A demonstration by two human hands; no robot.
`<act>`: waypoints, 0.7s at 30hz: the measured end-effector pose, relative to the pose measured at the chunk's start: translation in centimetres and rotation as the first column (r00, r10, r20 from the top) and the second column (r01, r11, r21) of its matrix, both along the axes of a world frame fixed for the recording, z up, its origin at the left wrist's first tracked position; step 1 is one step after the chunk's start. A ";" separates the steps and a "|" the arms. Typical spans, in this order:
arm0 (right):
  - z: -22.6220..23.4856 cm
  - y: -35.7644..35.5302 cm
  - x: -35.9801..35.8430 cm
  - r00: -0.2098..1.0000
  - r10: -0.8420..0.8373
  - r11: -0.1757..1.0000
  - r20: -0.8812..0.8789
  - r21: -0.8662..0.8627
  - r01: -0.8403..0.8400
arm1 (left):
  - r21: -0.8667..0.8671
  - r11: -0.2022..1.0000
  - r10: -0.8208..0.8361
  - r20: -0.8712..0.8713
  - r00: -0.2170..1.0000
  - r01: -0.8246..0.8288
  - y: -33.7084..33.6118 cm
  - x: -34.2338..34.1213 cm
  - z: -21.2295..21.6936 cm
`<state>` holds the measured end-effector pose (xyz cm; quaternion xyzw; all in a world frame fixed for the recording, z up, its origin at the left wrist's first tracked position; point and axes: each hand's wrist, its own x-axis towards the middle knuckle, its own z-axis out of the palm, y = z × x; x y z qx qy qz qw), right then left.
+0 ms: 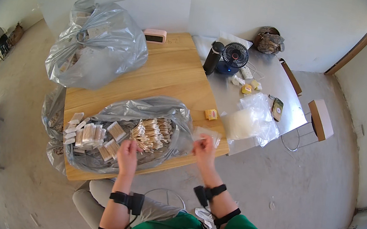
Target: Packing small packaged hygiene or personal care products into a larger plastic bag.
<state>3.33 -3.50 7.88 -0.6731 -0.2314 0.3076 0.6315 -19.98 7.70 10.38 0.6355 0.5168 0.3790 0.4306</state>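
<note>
A heap of loose cotton swabs point(151, 133) with wooden sticks lies in an opened grey plastic bag point(118, 105) on the wooden table. To its left are several clear packets of cotton swabs point(91, 136), some stacked and some leaning. My left hand point(128, 152) is closed at the near edge of the loose swabs; what its fingers pinch, if anything, is hidden. By the table's right edge, my right hand point(205, 152) reaches to small clear plastic bags point(211, 136). Its fingers are bent together over them, and I cannot make out what they hold.
A large full grey bag point(101, 45) stands at the back left, beside a pink clock point(155, 36). On the metal table point(273, 71) at right are a black flask point(213, 57), a small fan point(235, 56), clear bags point(251, 120) and a phone point(277, 109). A yellow box point(211, 114) sits nearby.
</note>
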 end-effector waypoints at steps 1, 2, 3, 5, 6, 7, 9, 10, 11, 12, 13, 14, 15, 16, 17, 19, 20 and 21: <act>-1.6 -0.6 2.5 0.995 -0.101 0.995 0.007 0.012 0.101 | -0.004 1.000 -0.010 0.006 1.000 0.010 0.4 -0.7 0.0; -2.8 -1.2 4.8 0.979 -0.204 0.979 0.019 0.027 0.203 | 0.017 0.999 0.031 -0.100 0.995 -0.030 1.0 -1.2 0.2; -3.3 -1.5 6.2 0.979 -0.204 0.979 0.023 0.028 0.203 | 0.046 0.996 0.086 -0.210 0.974 -0.078 1.6 -2.1 0.2; -3.5 -1.6 7.7 0.916 -0.247 0.939 0.315 -0.157 0.307 | 0.244 0.970 0.107 -0.376 0.920 -0.013 2.7 -3.6 -0.2; -3.2 -1.4 7.6 0.918 -0.243 0.940 0.313 -0.156 0.302 | 0.416 0.906 0.164 -0.527 0.834 0.084 3.2 -4.6 -0.5; -2.9 -1.1 7.6 0.877 -0.189 0.901 0.442 -0.276 0.334 | 0.270 0.956 0.065 -0.574 0.817 0.114 3.8 -5.6 -1.0; -2.7 -0.6 7.0 0.825 -0.110 0.846 0.554 -0.384 0.370 | 0.265 0.957 0.082 -0.637 0.767 0.117 3.8 -6.6 -1.6; -2.8 -0.5 6.6 0.663 -0.055 0.824 0.747 -0.341 0.452 | 0.258 0.958 0.092 -0.694 0.714 0.127 3.7 -6.8 -1.6; -2.8 -0.4 6.2 0.458 0.009 0.809 0.889 -0.275 0.520 | 0.259 0.958 0.097 -0.694 0.714 0.121 3.8 -6.9 -1.5; -2.7 -0.3 5.9 0.457 0.011 0.814 0.889 -0.273 0.512 | 0.182 0.972 0.036 -0.743 0.668 0.149 3.8 -6.8 -1.1; -2.6 -0.3 5.7 0.361 0.119 0.880 0.925 -0.266 0.394 | 0.103 0.980 -0.027 -0.784 0.620 0.172 3.7 -6.8 -0.9; -2.4 -0.3 5.4 0.243 0.209 0.925 0.947 -0.272 0.266 | 0.105 0.981 -0.018 -0.783 0.621 0.162 3.5 -6.6 -1.1; -2.3 0.1 4.6 0.240 0.202 0.933 0.950 -0.261 0.249 | 0.092 0.978 -0.040 -0.794 0.606 0.186 3.5 -6.8 -1.2; -2.5 0.2 4.1 0.248 0.311 0.903 0.918 -0.366 0.223 | 0.079 0.973 -0.068 -0.801 0.595 0.217 3.7 -6.7 -1.6; -2.6 0.2 3.7 0.252 0.416 0.862 0.874 -0.467 0.198 | 0.070 0.971 -0.078 -0.812 0.578 0.230 3.7 -7.1 -2.2; -3.2 -0.2 3.6 0.247 0.466 0.831 0.849 -0.516 0.206 | 0.050 0.967 -0.105 -0.815 0.569 0.250 3.7 -6.9 -2.6; -3.6 -0.3 3.8 0.253 0.519 0.794 0.817 -0.570 0.210 | 0.021 0.963 -0.136 -0.823 0.551 0.270 3.7 -6.8 -2.8; -3.6 -0.1 3.4 0.242 0.517 0.802 0.821 -0.563 0.200 | 0.022 0.964 -0.134 -0.819 0.557 0.265 3.7 -7.5 -3.2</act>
